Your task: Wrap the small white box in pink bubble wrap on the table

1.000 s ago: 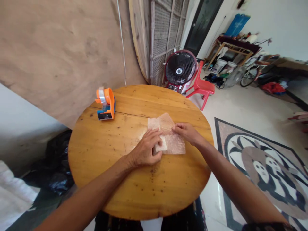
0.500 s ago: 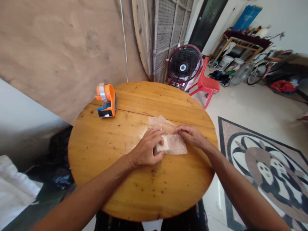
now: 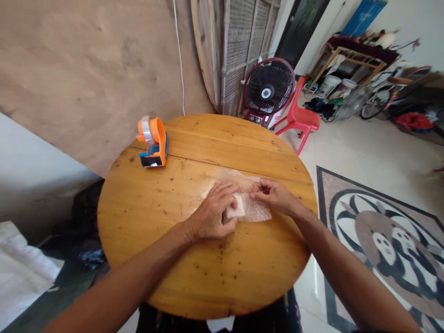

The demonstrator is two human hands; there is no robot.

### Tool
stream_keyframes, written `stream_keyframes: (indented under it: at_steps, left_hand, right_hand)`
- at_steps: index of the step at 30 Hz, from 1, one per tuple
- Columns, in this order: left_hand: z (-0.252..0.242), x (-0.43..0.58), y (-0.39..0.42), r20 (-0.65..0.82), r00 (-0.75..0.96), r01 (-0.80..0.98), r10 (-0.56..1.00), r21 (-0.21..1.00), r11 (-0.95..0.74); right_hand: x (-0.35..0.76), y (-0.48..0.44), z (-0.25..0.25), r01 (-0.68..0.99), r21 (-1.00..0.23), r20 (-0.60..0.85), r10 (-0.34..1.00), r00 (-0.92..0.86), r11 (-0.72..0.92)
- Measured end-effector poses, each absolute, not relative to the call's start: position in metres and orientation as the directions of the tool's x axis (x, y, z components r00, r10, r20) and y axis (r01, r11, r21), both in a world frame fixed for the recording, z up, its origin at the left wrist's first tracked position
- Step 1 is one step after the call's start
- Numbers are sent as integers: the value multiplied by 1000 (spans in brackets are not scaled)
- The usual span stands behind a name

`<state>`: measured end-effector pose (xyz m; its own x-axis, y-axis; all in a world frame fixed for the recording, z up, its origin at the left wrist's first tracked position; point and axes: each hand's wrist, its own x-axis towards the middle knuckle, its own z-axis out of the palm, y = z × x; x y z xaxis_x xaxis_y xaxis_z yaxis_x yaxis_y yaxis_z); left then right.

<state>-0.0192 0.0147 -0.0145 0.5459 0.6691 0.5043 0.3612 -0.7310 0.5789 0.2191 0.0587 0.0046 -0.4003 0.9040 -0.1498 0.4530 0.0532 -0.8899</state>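
On the round wooden table (image 3: 166, 282), a sheet of clear bubble wrap (image 3: 256, 211) lies around a small white block-like item (image 3: 238, 209). My left hand (image 3: 215, 211) is curled around the left side of this item, thumb near its front and fingers over its back, hiding much of it. To its right, my right hand (image 3: 274, 195) is closed in a pinch on the bubble wrap near its right side. Part of the wrap spreads flat behind both hands, and a flap extends to the right of the white item.
An orange and blue tape dispenser (image 3: 153, 142) with a roll of clear tape stands at the table's back left. Beyond the table are a fan (image 3: 267, 92) and a red plastic chair (image 3: 301, 118). A white sack (image 3: 24, 273) lies at the lower left.
My right hand has shifted slightly along the bubble wrap, and its far edge has dropped lower. More of the white item's right side shows. My left hand stays in place.
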Motion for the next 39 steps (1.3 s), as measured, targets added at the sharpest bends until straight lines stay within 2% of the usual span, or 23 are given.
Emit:
stream_keyframes:
  at_steps: [9,11,15,21,31,39]
  left_hand:
    - [-13,-17,16,522,544,349,657,571,-743]
    - [-12,-18,15,526,543,345,654,570,-745]
    - [-10,-18,15,541,543,332,643,565,-755]
    - [-10,-18,15,538,541,331,646,570,-752]
    - [-7,-18,17,549,558,339,622,533,-775]
    - [-5,-23,7,517,469,503,716,509,-698]
  right_hand:
    - [202,46,12,496,-864,-66,957,-281,86]
    - [197,44,17,460,-887,-83,962,-260,47]
    - [190,45,25,321,-940,-208,943,-258,-120]
    - [182,44,30,151,-953,-295,912,-285,-262]
    - [158,41,38,37,-945,-317,886,-338,-324]
    - [151,27,39,-20,-941,-321,909,-265,-338]
